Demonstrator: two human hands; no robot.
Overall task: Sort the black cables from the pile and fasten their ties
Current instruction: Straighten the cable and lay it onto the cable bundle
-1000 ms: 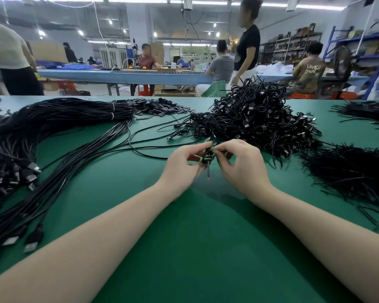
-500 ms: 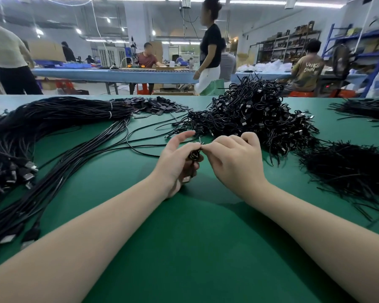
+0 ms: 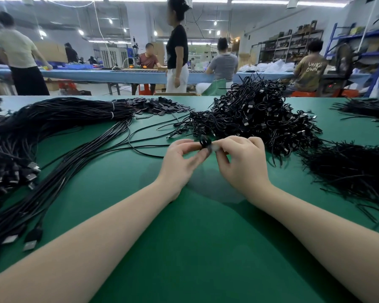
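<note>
- Far left on table (image 3: pixel 184 248): long straight cables (image 3: pixel 59 119) laid in a banded bundle, plug ends fanned toward near-left edge; looks like feed stock, parked within left reach.
- Far centre-left: small flat black tags (image 3: pixel 160 109) heaped just past bundle's end.
- Centre, just above table: left hand (image 3: pixel 179 159), fingers curled, thumb and fingertips pinching left side of small coiled cable (image 3: pixel 205 143); holds coil steady for tying, probably.
- Right hand (image 3: pixel 242 162) touching left at the coil, fingers curled, pinching right side; tie itself blurred, cannot tell whether closed yet.
- Far centre-right, just behind hands: pile of coiled cables (image 3: pixel 256 119), near enough for short drop or pick.
- Right: heap of loose ties (image 3: pixel 354 169), near right hand; second dark heap (image 3: pixel 368 109) far right.
</note>
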